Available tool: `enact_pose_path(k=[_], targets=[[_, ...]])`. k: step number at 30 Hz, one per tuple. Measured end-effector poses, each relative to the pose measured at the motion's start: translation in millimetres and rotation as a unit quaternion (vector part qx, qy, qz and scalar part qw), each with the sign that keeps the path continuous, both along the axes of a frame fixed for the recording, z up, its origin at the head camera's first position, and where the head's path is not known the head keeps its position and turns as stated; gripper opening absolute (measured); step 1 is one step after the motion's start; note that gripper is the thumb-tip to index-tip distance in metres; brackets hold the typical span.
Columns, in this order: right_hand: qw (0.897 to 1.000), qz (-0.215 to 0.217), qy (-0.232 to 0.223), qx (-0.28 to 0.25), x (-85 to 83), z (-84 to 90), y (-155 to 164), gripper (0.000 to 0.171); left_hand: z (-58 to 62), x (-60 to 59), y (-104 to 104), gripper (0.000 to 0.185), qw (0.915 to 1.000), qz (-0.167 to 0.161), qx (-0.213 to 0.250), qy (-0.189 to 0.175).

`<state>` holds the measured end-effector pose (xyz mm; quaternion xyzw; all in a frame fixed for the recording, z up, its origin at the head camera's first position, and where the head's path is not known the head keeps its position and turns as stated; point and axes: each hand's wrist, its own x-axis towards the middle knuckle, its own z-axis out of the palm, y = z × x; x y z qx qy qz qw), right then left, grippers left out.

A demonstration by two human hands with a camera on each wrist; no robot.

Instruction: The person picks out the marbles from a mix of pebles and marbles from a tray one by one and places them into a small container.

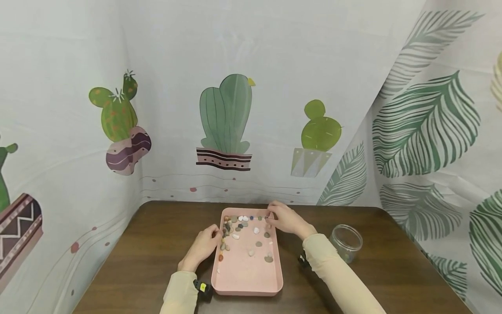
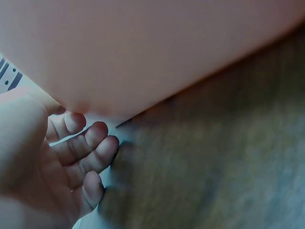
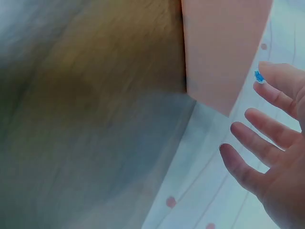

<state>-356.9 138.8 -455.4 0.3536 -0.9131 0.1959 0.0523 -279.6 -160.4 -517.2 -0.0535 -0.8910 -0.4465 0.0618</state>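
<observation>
Right hand (image 1: 287, 220) pinches something blue (image 3: 259, 76) (too blurred to identify).

Head view: bright, even, diffuse light; soft faint shadows under tray (image 1: 247, 279) on table (image 1: 157, 244). Sharp centre, wide-angle bowing at edges. Both wrist views blurred, out of focus, soft colour; no glare. Table grain smeared in both.
</observation>
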Motion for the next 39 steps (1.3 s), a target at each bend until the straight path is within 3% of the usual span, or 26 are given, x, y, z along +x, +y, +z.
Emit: enact_pose_path(k=[6,12,23,39], targets=[[0.999,-0.006,0.039,0.011,9.8,3.3,11.8,0.009,0.6,-0.6,0.7,0.020,0.9998,-0.002,-0.015,0.013],[0.999,0.002,0.054,-0.004,20.6,14.2,24.5,0.012,0.2,-0.1,0.1,0.019,0.9999,0.002,-0.010,0.004],[0.996,-0.024,0.072,-0.035,34.9,27.7,68.5,0.011,0.8,0.2,0.4,0.019,0.9999,0.002,-0.011,0.005],[0.983,-0.101,0.131,-0.076,55.3,31.3,146.4,0.014,1.6,0.8,0.3,0.018,0.9999,0.002,-0.009,0.004]])
